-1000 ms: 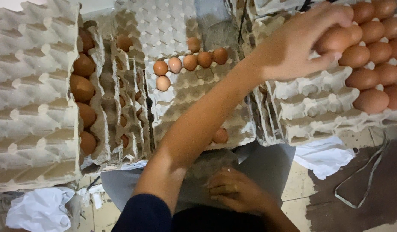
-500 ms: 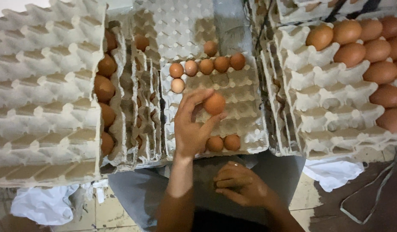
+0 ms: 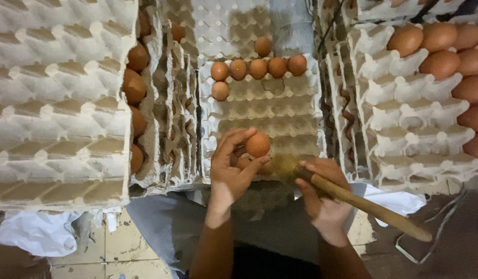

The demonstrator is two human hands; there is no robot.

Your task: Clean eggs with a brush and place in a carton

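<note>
The brown egg [image 3: 258, 144] sits in the fingertips of the left hand [image 3: 231, 170], just above the near edge of the middle tray [image 3: 280, 111]. The right hand [image 3: 321, 194] grips a wooden brush [image 3: 352, 199] beside it. Beyond the hands, seven eggs [image 3: 258, 67] fill the far rows; the rows between are free

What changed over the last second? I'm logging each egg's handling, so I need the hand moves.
The left hand carried a brown egg from the filled right-hand cardboard tray down to the middle grey pulp tray near the lap. The right hand took up a wooden-handled brush and brought it beside the egg. The row of eggs stayed put.
</note>
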